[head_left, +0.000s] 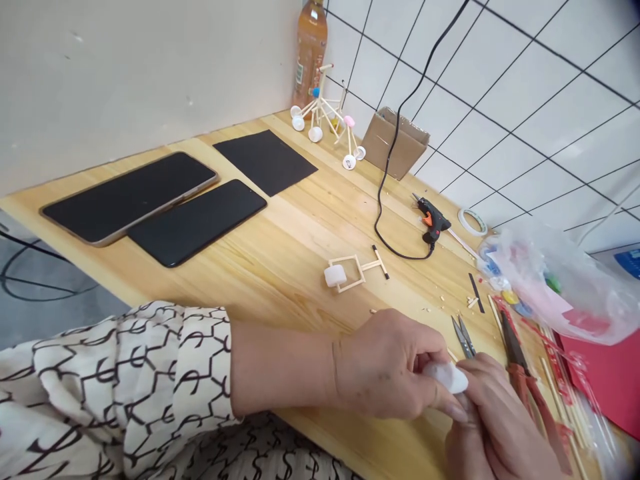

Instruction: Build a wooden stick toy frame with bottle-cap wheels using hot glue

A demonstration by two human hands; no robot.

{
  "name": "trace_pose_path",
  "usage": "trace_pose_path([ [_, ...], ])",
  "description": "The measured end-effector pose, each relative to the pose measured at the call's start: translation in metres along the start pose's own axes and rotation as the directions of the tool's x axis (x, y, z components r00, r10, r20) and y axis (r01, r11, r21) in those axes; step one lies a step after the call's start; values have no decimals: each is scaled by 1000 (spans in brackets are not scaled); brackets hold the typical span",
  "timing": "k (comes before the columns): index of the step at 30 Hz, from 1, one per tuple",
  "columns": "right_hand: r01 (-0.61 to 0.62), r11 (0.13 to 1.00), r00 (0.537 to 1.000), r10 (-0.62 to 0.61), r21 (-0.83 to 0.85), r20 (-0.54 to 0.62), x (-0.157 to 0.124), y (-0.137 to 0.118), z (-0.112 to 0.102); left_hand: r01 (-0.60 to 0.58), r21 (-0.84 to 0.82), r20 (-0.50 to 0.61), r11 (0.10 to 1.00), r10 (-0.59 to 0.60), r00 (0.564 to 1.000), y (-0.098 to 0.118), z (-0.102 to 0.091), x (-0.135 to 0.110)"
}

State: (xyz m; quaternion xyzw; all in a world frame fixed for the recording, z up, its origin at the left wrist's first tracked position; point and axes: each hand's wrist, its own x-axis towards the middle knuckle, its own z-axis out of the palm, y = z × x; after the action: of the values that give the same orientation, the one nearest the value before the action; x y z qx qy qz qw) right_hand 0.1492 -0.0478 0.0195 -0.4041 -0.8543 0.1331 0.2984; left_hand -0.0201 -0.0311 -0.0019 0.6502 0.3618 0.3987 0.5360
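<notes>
A small white rounded piece (453,379) is pinched between my two hands at the table's near right edge. My left hand (387,367), reaching in from the left, closes its thumb and curled fingers on one side of it. From the lower right, my right hand (503,427) presses its fingers against the other side; part of its grip is hidden. Just beyond the hands lies a small frame of thin wooden sticks (363,263) with a white roller (335,275) at one end and dark tips at the other. Small scissors (464,337) lie close to my right hand.
A black glue gun (434,219) with its cord lies near white tape (473,222). Red-handled pliers (525,373), sticks and a plastic bag (565,280) crowd the right. Farther back are two phones (197,223), a black sheet (265,161), wheeled stick models (325,113), a carton (395,143) and a bottle (311,50).
</notes>
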Motion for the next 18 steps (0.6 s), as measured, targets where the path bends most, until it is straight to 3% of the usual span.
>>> trace_pose_path([
  [3,-171,968,983,179,186,-30,-5,-3,3,-87,88,-31,992,90,995,0,0,-1],
  [6,-356,796,922,385,490,46,-9,-1,7,-205,203,-7,957,211,977,0,-2,0],
  [8,-434,682,882,456,588,122,-8,2,9,-259,264,31,929,261,965,-1,-4,1],
  [11,-470,596,858,481,651,180,-1,5,9,-299,318,55,900,297,953,-3,-5,3],
  [16,-461,460,862,435,759,260,7,13,11,-342,371,43,863,352,935,-3,-8,5],
  [18,-470,442,862,417,764,289,6,18,12,-351,411,41,842,367,929,-3,-9,5],
])
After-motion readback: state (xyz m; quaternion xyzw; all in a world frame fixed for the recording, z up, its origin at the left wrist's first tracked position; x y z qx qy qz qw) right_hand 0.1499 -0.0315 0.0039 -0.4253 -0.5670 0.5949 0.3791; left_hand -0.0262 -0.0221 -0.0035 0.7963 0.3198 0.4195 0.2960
